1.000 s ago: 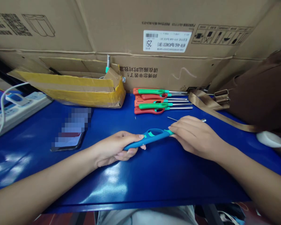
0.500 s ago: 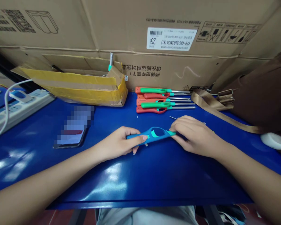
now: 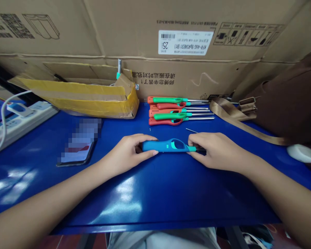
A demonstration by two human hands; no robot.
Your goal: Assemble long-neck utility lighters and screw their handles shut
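Observation:
A blue long-nosed lighter [image 3: 166, 146] with a teal trigger lies level just above the blue table [image 3: 155, 193], held at both ends. My left hand [image 3: 131, 152] is closed around the butt of its handle. My right hand [image 3: 214, 149] pinches the nose end, hiding most of the metal tube. Behind them several orange lighters [image 3: 171, 110] with green triggers are stacked side by side, their metal tubes pointing right.
A yellow-taped cardboard box [image 3: 80, 97] sits at the back left, with a lighter nozzle sticking up from it. A phone [image 3: 79, 147] lies left of my hands, a power strip [image 3: 18, 116] at far left. A tan strap [image 3: 238, 119], brown bag [image 3: 292, 100] and white mouse [image 3: 302, 154] are at right. Large cartons [image 3: 155, 41] wall the back.
The blue lighter has been turned from a tilted position to level and shifted slightly away from me. My left hand has slid along to the handle's butt end.

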